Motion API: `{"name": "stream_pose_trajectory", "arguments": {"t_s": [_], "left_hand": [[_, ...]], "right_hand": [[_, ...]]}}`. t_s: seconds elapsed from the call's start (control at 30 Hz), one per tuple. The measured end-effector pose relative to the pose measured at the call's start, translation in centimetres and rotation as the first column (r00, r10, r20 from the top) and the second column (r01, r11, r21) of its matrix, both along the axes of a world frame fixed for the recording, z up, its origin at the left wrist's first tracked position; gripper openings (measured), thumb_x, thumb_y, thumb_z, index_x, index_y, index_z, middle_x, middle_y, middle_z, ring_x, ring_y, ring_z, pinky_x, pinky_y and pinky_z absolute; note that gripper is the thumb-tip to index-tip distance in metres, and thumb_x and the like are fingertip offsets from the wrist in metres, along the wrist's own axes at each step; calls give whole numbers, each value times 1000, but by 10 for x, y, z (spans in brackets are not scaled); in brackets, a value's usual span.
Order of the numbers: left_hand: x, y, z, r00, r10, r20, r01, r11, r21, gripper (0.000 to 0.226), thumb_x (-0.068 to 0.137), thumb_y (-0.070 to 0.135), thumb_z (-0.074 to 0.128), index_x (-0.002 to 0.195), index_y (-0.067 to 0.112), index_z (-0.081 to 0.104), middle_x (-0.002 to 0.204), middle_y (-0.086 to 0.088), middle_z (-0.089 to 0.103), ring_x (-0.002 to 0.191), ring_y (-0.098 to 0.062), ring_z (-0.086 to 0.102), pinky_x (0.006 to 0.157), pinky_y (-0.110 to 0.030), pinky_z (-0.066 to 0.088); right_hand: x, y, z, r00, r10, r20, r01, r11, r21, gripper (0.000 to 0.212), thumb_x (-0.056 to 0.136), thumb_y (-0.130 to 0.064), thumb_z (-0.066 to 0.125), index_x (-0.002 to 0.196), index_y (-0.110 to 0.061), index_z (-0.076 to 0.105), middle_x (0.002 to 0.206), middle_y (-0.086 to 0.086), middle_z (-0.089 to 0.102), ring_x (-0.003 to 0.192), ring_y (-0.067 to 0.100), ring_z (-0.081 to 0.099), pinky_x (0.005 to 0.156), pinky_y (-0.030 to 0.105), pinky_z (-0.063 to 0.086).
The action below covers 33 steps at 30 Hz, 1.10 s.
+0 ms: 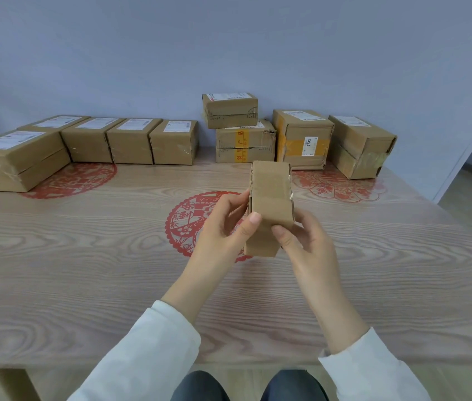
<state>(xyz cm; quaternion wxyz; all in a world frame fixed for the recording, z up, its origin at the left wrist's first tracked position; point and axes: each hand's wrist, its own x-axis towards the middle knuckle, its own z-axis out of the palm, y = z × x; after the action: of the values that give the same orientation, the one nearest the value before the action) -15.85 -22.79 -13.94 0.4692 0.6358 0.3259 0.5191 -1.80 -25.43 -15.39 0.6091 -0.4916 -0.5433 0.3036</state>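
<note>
The fingers (253, 219) of the left hand (226, 224) are curled on the small brown cardboard box (272, 195), with the thumb pressed on the face turned to the camera and the rest hidden behind its left side. The right hand (301, 238) grips it likewise, thumb on the same face and the other fingers wrapped round the right edge and underneath. Held from both sides, the box stands on end in the air, just above the right rim of the round red paper-cut decal (188, 218) at the middle of the pale wood-grain table (84, 256). I judge this hold lets the person turn it over to look for a label. The face on show is bare cardboard with a flap seam across it and clear tape glinting along the right edge, and it carries no writing. Beyond the decal to the left, a row of brown cardboard parcels (130, 143) lies side by side with white shipping labels up, seemingly a sorted group, though their print is too small to read. Beyond the decal to the right sits a looser group: a two-high stack of parcels (245, 143) and a taller parcel bound in yellow tape (304, 140). The red characters on the tape cannot be made out. A small white sticker on the taller parcel seems to begin "D2", though I cannot be sure.
</note>
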Motion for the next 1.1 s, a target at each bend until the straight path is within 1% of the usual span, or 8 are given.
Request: {"name": "stream_pose_trajectory", "arguments": {"t_s": [0.07,0.2,0.33,0.63,0.73,0.83,1.0,1.1], "left_hand": [[1,0,2,1000,8,21,-7,1000,-25,38,76,54,61,105,29,57,103,17,68,102,-9,63,87,-35,54],[1,-1,1,998,-46,49,47,998,-30,26,86,31,65,108,21,56,108,4,67,100,-10,63,80,-23,51],[0,-2,1,994,-93,59,95,995,-27,21,90,4,57,108,13,52,117,-6,63,105,-7,61,81,-16,48],[-2,0,-4,993,-105,55,105,994,-9,54,81,22,67,126,40,43,135,11,53,125,-2,50,104,-31,45],[-4,1,-7,995,-78,55,79,997,-5,61,81,28,72,129,45,41,137,8,53,128,-7,49,106,-38,43],[-4,2,-5,997,-51,55,50,999,15,51,84,32,71,128,42,45,130,9,58,123,-8,54,105,-40,43],[-5,-1,-6,990,-138,-6,138,990,27,54,80,18,62,130,31,45,128,20,58,127,-4,49,109,-36,40],[-6,-1,-8,993,-114,2,114,993,27,52,82,21,65,130,30,46,131,19,57,128,-4,48,108,-39,42]], "right_hand": [[0,0,0,1000,5,-3,-5,1000,4,48,68,-45,69,111,-28,57,117,10,63,110,15,60,71,5,45],[0,-2,-1,994,76,-83,-80,996,-43,84,54,-77,69,119,-24,58,122,4,62,114,12,59,80,19,52],[1,0,-3,989,80,-126,-87,995,-47,54,70,-51,66,116,-22,59,118,0,66,114,13,60,95,34,50],[2,-2,3,985,71,-160,-78,996,-34,55,78,-29,69,127,-11,53,122,6,63,108,4,62,87,20,52],[1,-1,2,993,61,-98,-63,998,-22,58,80,-37,72,128,-12,52,126,7,60,114,5,58,96,27,50],[0,-2,-2,997,65,-42,-66,998,-22,62,72,-49,68,124,-21,52,131,6,55,125,10,51,104,36,44],[-1,-5,3,977,62,-206,-68,997,-23,43,69,-38,69,106,-22,54,123,13,61,110,8,60,79,15,51],[-2,-3,4,987,44,-154,-47,999,-13,34,78,-39,69,105,-26,54,123,12,60,114,11,59,89,18,50]]}}
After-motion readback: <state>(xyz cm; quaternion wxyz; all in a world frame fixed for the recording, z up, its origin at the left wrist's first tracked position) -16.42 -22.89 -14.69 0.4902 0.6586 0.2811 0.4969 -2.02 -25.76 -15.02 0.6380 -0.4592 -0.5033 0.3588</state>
